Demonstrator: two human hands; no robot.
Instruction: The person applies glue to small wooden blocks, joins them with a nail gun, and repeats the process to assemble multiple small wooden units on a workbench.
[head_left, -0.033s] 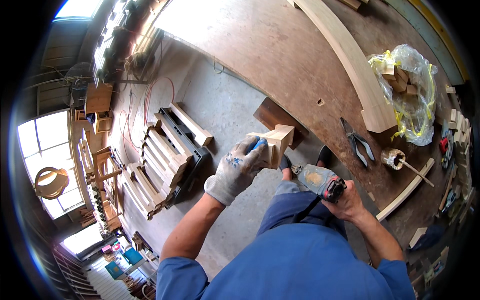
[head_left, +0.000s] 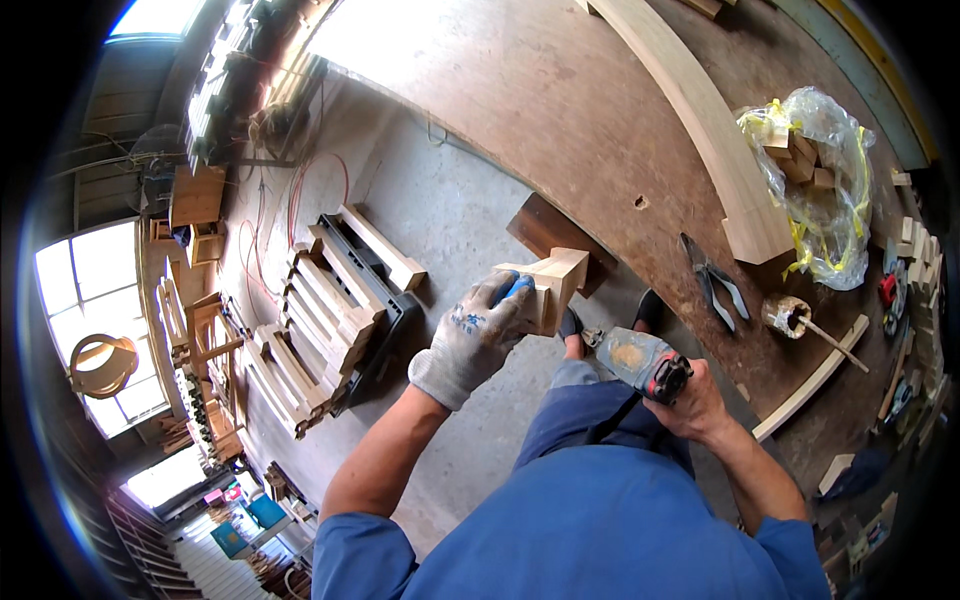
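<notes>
My left hand (head_left: 474, 338), in a grey work glove with blue marks, is closed around a pale wooden piece (head_left: 566, 272) held out in front of my body. The piece has a flared, stepped end. My bare right hand (head_left: 692, 405) grips a dusty grey power tool (head_left: 640, 362) with a black and red rear end. Its narrow metal nose points toward the wooden piece, with a small gap between them. The tool's exact kind is hard to make out. Just beyond the wooden piece, a dark brown board (head_left: 545, 235) juts out from the workbench edge.
On the brown workbench (head_left: 560, 120) lie a long curved wooden beam (head_left: 700, 110), pliers (head_left: 712, 285), a glue-crusted pot with a stick (head_left: 785, 318), a wooden strip (head_left: 812, 380) and a plastic bag of wood blocks (head_left: 835, 230). Left on the floor, wooden parts (head_left: 335, 290) lie stacked on a black pallet (head_left: 395, 325).
</notes>
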